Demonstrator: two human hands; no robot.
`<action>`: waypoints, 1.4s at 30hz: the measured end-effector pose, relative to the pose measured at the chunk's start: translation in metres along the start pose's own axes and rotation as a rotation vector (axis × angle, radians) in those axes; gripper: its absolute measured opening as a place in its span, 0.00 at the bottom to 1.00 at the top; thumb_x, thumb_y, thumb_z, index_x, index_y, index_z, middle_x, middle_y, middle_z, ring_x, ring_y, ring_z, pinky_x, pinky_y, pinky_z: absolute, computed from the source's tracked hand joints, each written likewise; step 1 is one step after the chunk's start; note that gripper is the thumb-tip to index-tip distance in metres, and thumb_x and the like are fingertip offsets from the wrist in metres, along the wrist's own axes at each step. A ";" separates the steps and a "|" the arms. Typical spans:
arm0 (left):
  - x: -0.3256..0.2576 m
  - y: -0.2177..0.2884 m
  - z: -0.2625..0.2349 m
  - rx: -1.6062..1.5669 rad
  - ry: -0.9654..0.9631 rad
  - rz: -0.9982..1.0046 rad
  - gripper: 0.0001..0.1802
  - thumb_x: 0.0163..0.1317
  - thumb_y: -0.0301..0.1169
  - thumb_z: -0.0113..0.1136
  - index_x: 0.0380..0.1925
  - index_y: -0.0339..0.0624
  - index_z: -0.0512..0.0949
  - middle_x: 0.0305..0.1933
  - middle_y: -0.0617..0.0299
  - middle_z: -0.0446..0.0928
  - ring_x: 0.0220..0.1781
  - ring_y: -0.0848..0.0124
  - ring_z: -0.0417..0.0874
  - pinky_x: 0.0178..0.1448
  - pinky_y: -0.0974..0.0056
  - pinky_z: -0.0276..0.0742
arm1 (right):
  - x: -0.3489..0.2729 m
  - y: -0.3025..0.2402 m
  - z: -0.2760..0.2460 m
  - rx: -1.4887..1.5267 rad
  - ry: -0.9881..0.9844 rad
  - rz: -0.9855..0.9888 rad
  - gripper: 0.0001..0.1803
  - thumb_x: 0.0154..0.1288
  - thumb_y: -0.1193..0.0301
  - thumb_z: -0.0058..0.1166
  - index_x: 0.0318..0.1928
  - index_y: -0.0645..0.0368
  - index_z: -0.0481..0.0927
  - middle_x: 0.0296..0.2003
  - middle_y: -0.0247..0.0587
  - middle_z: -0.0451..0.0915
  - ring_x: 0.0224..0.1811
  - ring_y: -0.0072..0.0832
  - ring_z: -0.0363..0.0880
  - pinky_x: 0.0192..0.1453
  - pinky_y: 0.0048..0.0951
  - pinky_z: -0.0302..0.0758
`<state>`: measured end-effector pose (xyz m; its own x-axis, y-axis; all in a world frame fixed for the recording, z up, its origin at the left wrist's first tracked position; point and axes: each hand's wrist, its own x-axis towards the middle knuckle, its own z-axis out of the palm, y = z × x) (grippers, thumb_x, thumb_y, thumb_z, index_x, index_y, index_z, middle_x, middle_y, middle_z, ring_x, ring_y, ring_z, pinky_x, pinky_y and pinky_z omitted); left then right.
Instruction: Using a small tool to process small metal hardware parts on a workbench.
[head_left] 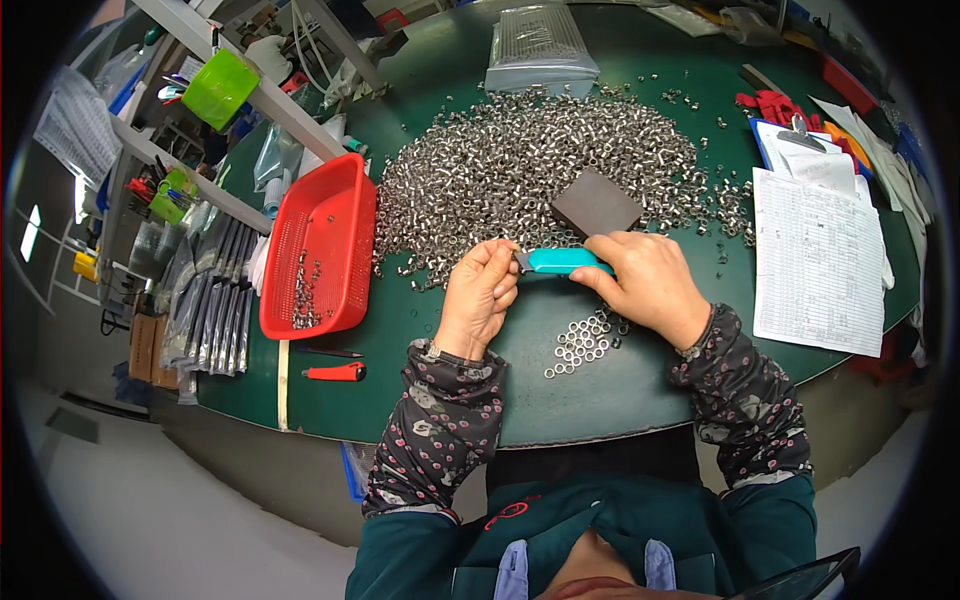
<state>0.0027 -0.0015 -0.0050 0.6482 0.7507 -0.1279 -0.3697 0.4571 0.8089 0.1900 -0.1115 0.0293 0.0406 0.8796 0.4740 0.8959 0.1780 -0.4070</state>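
Note:
My right hand (655, 285) is wrapped round a teal utility knife (562, 261), its blade end pointing left. At that end, my left hand (478, 298) is closed in a pinch with the fingertips at the blade; whatever they grip is too small and covered to make out. Just beyond both hands spreads a big heap of small metal rings (480, 175). A dark rectangular block (597, 204) sits on the heap's near edge, close to my right hand. Below the knife, a small group of rings (580, 343) lies flat on the green table (480, 400).
On the left stand a red plastic basket (345, 230) with some rings inside and, nearer, a red cutter (335, 373) beside a dark pen (330, 352). Printed sheets (815, 265) and a clipboard (800, 135) lie right. A plastic-wrapped bundle (540, 45) lies behind the heap.

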 end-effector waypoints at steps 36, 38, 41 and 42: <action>-0.002 0.000 0.007 0.061 0.037 -0.018 0.12 0.67 0.38 0.48 0.32 0.40 0.72 0.24 0.66 0.69 0.16 0.85 0.58 0.14 0.80 0.50 | 0.001 0.004 -0.004 -0.042 0.079 -0.111 0.15 0.53 0.58 0.58 0.27 0.57 0.75 0.21 0.42 0.75 0.24 0.40 0.76 0.28 0.37 0.71; -0.002 -0.001 0.006 0.080 0.050 -0.020 0.12 0.68 0.38 0.47 0.32 0.41 0.72 0.25 0.66 0.70 0.15 0.85 0.58 0.14 0.80 0.50 | 0.001 0.003 -0.003 -0.055 0.059 -0.109 0.16 0.53 0.57 0.58 0.27 0.57 0.75 0.21 0.42 0.75 0.25 0.40 0.76 0.28 0.38 0.71; -0.003 -0.001 0.006 0.074 0.001 -0.029 0.12 0.68 0.37 0.46 0.33 0.41 0.72 0.26 0.65 0.69 0.16 0.84 0.58 0.14 0.80 0.50 | 0.001 0.007 -0.006 -0.091 0.075 -0.058 0.16 0.53 0.58 0.58 0.27 0.57 0.74 0.21 0.42 0.74 0.25 0.41 0.76 0.27 0.39 0.71; -0.001 0.002 0.007 0.073 0.019 -0.032 0.10 0.68 0.36 0.46 0.33 0.41 0.72 0.26 0.65 0.69 0.17 0.84 0.60 0.14 0.80 0.50 | 0.004 0.012 -0.006 -0.066 0.142 -0.053 0.15 0.54 0.58 0.58 0.27 0.57 0.74 0.20 0.42 0.74 0.24 0.40 0.76 0.26 0.39 0.70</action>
<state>0.0059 -0.0053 0.0004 0.6458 0.7456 -0.1645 -0.2993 0.4454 0.8438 0.2035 -0.1090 0.0312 0.0501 0.7979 0.6007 0.9254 0.1891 -0.3284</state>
